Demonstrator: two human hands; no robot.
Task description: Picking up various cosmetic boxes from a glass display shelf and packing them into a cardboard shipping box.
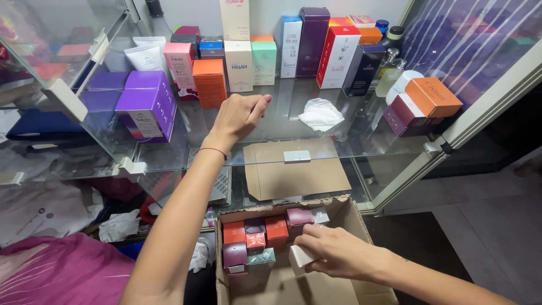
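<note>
My left hand reaches over the glass shelf, fingers loosely curled and holding nothing, just in front of an orange box. My right hand is down in an open cardboard carton, closed on a small white box. Beside it in the carton stand several small red, orange and maroon boxes.
Along the back of the shelf stand many upright cosmetic boxes and a purple box at the left. A crumpled white tissue lies mid-shelf, an orange box at the right. The glass door stands open at right. Pink cloth lies below left.
</note>
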